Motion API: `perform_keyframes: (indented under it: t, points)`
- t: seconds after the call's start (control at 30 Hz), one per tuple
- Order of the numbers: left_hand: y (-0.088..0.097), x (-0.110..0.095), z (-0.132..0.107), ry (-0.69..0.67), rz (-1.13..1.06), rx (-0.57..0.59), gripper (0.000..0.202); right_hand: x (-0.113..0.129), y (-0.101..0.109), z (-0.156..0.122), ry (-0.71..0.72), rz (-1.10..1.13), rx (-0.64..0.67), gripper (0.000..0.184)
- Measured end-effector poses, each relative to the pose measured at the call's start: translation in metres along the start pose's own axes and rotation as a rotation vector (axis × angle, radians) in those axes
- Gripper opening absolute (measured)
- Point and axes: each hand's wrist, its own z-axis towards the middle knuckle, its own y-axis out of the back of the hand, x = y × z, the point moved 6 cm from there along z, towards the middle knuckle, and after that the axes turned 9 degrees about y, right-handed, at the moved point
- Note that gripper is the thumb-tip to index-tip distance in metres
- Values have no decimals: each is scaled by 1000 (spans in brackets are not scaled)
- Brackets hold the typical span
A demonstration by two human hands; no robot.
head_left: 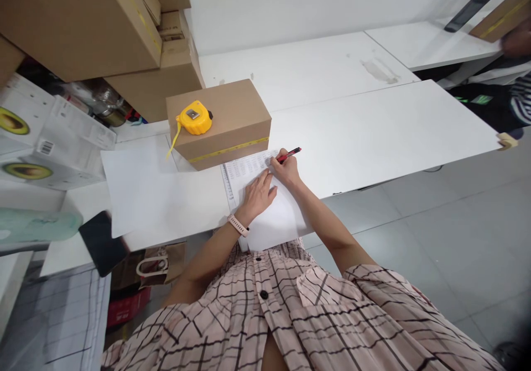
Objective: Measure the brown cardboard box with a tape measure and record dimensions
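Note:
A spiral notebook [277,216] lies at the table's front edge, with rows of handwriting on the upper part of its page. My right hand [286,167] grips a red pen [293,152], its tip side down at the writing. Flat on the page, just left of it, rests my left hand [258,194] with its fingers stretched out. Right behind the notebook stands a closed cardboard box [228,116] with a yellow tape strip along its front. A yellow tape measure [194,118] sits on top of the box, a short end of its blade hanging out.
White paper [139,188] and a dark phone [103,243] lie to the left, the phone overhanging the edge. Larger cartons [83,22] are stacked at the back left, near white boxes with avocado pictures [45,139]. Another person's hand [516,39] is at the far right.

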Motion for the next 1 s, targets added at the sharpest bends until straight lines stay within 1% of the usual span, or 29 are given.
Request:
perform_keyframes:
  t: [0.2, 0.63, 0.73, 0.8, 0.87, 0.93, 1.0]
  points:
    - [0, 0, 0, -10, -24, -8, 46, 0, 2, 0, -4, -19, -20, 23]
    - [0, 1, -1, 7, -18, 7, 47, -1, 0, 1, 2, -23, -9, 23]
    - [2, 1, -1, 4, -16, 7, 47, -1, 3, 2, 8, -32, -43, 25]
    - [3, 1, -1, 0, -19, 2, 46, 2, 11, -2, 45, -37, -84, 24]
    - [3, 1, -1, -8, -31, -5, 46, 9, 21, -10, 130, -76, -68, 20]
    - [1, 2, -2, -20, -58, -19, 44, 18, 29, -25, 256, -192, 31, 17]
    - [2, 4, -2, -36, -119, -63, 40, 22, 33, -44, 362, -372, 153, 20]
